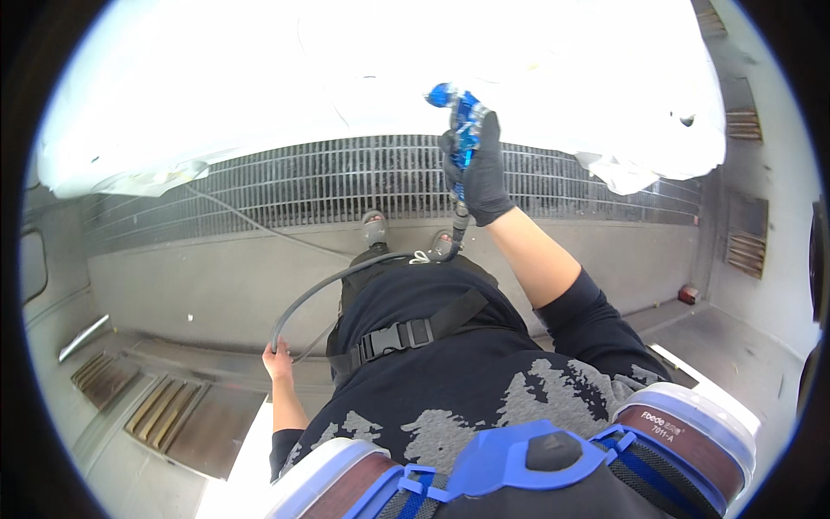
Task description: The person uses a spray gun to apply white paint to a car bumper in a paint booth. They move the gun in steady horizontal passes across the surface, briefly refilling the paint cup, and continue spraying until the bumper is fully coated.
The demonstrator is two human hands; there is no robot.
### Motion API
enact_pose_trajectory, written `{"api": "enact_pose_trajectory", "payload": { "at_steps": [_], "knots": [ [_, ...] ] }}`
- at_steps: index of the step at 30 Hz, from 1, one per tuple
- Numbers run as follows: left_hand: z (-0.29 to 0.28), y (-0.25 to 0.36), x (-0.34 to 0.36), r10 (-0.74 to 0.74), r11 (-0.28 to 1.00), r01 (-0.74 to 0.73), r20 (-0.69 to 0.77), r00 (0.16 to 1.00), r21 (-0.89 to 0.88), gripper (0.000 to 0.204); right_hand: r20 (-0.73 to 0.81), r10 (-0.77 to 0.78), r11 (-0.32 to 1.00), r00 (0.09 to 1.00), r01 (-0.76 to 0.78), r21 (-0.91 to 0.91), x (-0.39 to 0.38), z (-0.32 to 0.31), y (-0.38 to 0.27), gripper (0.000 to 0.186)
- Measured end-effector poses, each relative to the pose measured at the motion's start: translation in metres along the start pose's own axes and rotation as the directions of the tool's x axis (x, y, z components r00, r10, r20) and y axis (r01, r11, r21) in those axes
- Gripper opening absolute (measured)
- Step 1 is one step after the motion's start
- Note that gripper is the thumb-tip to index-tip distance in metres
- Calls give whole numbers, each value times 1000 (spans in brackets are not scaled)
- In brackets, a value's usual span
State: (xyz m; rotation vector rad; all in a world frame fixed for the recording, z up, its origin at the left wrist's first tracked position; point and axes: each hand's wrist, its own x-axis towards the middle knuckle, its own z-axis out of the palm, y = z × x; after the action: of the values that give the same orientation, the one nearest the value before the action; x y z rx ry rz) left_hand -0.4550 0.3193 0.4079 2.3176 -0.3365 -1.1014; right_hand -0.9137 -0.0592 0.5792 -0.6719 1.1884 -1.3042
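Blue spray gun in right grip, white-lettered cartridge

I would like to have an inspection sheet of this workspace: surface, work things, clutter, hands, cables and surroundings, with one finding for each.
Surface: large white surface, mostly overexposed, ragged along its near edge.
Work things: blue spray gun, judging by its shape.
Clutter: small red object on the floor at the right; too small to identify.
Hands: right hand, black-gloved, gripping the gun; left hand, bare, holding the hose.
Cables: grey hose from the left hand to the gun's lower end; thinner line across the floor grating.
Surroundings: slatted vents on both sides.
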Motion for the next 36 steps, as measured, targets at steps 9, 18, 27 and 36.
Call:
{"api": "enact_pose_trajectory", "payload": {
  "at_steps": [9, 18, 27, 36],
  "knots": [
    [-6, -55, -115, 139, 949, -139, 20, 990, 282, 32, 133, 104, 994, 986, -109, 28, 3, -83, 4, 73],
    [34, -34, -132, 78, 906, -155, 206, 976, 394, 31, -343, 91, 991, 935, -50, 125, -12, -194, -25, 79],
    [21, -21, -10, 121, 950, -195, 289, 950, 243, 37, -465, 7, 988, 886, 67, 142, -22, -148, -12, 74],
    [-45, -30, 77, 35, 894, -149, 265, 963, 422, 35, -172, 52, 996, 984, -37, 84, -50, 1, 43, 75]
  ]
}}
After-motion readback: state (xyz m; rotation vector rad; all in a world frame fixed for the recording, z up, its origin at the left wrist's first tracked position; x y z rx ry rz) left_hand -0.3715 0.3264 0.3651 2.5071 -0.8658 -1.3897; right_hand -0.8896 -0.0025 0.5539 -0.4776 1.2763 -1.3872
